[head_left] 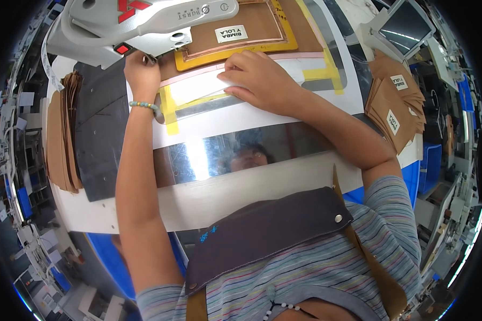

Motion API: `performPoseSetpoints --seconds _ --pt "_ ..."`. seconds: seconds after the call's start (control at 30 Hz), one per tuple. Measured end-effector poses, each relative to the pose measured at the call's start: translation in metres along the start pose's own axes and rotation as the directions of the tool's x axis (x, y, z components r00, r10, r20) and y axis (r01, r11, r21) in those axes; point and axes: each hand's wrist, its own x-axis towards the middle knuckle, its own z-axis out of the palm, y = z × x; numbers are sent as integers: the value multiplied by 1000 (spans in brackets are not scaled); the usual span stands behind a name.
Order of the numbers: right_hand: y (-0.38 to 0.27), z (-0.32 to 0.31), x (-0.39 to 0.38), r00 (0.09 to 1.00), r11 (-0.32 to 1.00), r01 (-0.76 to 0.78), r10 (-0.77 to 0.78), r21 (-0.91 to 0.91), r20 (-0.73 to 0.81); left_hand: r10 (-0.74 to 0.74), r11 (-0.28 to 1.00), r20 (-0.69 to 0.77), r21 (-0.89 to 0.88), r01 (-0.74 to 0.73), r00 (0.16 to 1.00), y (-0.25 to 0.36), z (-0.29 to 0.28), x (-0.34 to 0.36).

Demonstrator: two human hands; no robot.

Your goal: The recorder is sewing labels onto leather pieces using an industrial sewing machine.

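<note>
Head view, upper centre: white strip (194,91) seemed light, bendable, best edge-held; right hand (260,80) and left hand (141,71) curled, holds unclear.

Bright light is filling the middle, glare is whitening the metal strip (222,158) at nine o'clock from centre, and fisheye distortion is curving the dark-rimmed edges.

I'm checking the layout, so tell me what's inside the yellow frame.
Inside the yellow frame is a brown panel bearing a white label. The grey machine covers the upper left, so what lies there cannot be seen.
</note>
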Motion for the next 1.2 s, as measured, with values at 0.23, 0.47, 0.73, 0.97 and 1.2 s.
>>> performPoseSetpoints --seconds 0.23,0.47,0.73,0.97,1.2 --pt "3 7 0 991 987 -107 116 117 -73 -459 841 -244 -429 329 855 -31 -7 21" --pt "11 9 -3 991 986 -79 94 148 -96 -237 828 -220 -555 78 946 -7 -148 -42" --pt "-5 -12 24 997 986 70 -66 -149 32 -524 834 -489 -461 302 698 -38 -407 -240" --pt "-5 -12 30 976 978 -57 97 -201 195 -567 602 -622 134 787 539 -84 -469 -486" --pt "1 -1 25 988 990 -71 87 -125 129 -689 -184 -719 294 938 90 -104 -505 -666"
